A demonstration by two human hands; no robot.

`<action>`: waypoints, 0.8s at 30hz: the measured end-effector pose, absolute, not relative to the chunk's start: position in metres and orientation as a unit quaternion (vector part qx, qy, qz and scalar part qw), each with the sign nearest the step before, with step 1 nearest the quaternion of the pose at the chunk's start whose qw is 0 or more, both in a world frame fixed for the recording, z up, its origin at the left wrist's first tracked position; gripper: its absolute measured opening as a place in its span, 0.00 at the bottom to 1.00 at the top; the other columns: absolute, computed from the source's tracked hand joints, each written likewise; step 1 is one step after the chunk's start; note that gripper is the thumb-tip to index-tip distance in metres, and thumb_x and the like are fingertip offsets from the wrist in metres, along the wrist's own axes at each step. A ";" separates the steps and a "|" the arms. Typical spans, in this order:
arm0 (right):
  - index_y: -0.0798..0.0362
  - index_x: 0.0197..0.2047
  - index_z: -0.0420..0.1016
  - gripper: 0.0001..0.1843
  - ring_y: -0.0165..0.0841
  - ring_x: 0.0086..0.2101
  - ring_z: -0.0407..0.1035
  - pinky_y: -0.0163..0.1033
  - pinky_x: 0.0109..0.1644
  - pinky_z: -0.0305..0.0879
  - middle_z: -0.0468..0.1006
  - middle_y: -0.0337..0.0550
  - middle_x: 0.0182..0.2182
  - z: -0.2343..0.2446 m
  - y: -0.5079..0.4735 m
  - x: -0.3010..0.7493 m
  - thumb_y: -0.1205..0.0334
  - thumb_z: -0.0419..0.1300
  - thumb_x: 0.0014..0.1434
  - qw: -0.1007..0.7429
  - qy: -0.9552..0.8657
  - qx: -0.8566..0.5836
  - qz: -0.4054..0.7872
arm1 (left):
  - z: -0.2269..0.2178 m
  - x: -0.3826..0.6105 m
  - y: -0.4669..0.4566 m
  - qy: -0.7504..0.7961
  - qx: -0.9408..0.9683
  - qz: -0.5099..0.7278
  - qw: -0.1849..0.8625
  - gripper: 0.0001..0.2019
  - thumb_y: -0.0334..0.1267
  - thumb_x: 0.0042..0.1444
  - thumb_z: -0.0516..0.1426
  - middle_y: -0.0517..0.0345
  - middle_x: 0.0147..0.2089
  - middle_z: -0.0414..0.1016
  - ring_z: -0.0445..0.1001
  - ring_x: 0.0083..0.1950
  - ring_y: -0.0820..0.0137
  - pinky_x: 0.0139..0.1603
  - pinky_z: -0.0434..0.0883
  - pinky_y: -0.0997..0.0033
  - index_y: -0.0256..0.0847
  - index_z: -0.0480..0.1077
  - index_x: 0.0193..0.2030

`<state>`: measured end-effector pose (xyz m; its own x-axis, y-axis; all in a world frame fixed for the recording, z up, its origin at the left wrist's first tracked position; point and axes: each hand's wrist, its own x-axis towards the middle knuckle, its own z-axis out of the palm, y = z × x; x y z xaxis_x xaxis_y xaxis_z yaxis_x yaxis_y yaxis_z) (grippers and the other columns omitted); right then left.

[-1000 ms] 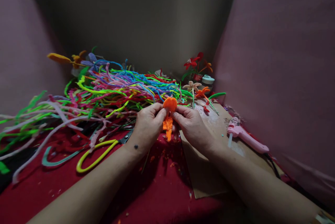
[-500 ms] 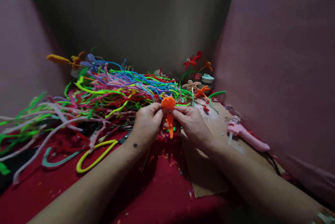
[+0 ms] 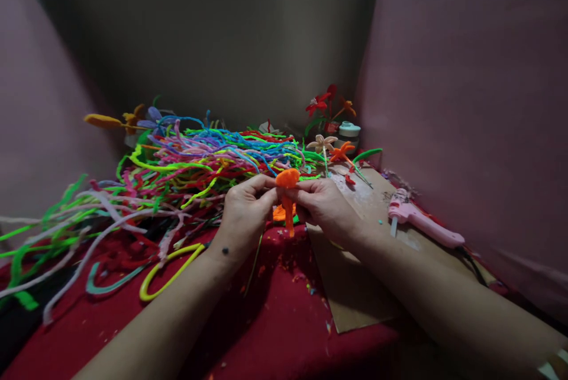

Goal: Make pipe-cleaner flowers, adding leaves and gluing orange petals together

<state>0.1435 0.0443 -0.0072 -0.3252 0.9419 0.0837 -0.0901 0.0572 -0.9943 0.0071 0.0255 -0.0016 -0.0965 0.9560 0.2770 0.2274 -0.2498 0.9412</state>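
Orange piece (image 3: pixel 287 177) between left hand (image 3: pixel 245 209) and right hand (image 3: pixel 329 207), each grip pinching it, above desk (image 3: pixel 266 315). Pipe cleaners (image 3: pixel 213 152) heaped beyond. Scissors (image 3: pixel 183 270) near left forearm. Glue gun (image 3: pixel 423 224) on cardboard (image 3: pixel 355 300).

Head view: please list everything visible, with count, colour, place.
Fuzzy piece: at least 1, orange, centre
Fuzzy stems: many, multicoloured, mostly left
Fuzzy flowers: several, mixed colours, back
Jar: 1, pale lid, back right
Board: 1, brown, right
Glue gun: 1, pink, on board
Looped handle: 1, yellow, left
Cloth: 1, red, underneath
Scraps: many, mixed, on cloth
Side panels: 2, pink, flanking
Back wall: 1, grey, behind
Left hand: 1, bare, centre
Right hand: 1, bare, centre
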 end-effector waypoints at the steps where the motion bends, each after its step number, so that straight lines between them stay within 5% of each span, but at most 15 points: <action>1: 0.58 0.21 0.71 0.16 0.20 0.15 0.44 0.32 0.19 0.37 0.55 0.28 0.12 -0.006 0.044 0.144 0.53 0.65 0.47 0.443 -0.574 -0.368 0.582 | -0.001 0.008 0.025 0.508 0.572 0.541 0.351 0.05 0.36 0.48 0.59 0.69 0.14 0.59 0.54 0.16 0.82 0.16 0.54 0.80 0.36 0.72 0.27; 13: 0.56 0.18 0.65 0.09 0.20 0.16 0.46 0.31 0.20 0.39 0.58 0.30 0.13 -0.005 0.046 0.147 0.64 0.60 0.44 0.415 -0.573 -0.351 0.613 | 0.009 -0.005 0.029 0.475 0.567 0.516 0.431 0.09 0.37 0.45 0.62 0.64 0.20 0.67 0.61 0.18 0.80 0.18 0.59 0.79 0.35 0.71 0.31; 17: 0.55 0.16 0.62 0.10 0.20 0.17 0.46 0.31 0.19 0.41 0.57 0.31 0.13 -0.006 0.044 0.149 0.68 0.54 0.45 0.404 -0.626 -0.368 0.556 | 0.011 -0.006 0.028 0.459 0.611 0.541 0.351 0.16 0.38 0.46 0.62 0.67 0.24 0.66 0.60 0.19 0.80 0.18 0.60 0.80 0.40 0.71 0.43; 24: 0.55 0.14 0.64 0.12 0.21 0.13 0.51 0.31 0.17 0.44 0.60 0.31 0.10 -0.004 0.042 0.149 0.75 0.50 0.45 0.384 -0.672 -0.370 0.514 | -0.003 -0.005 0.028 0.432 0.707 0.531 0.177 0.05 0.37 0.53 0.58 0.61 0.31 0.71 0.67 0.30 0.76 0.30 0.66 0.78 0.40 0.72 0.36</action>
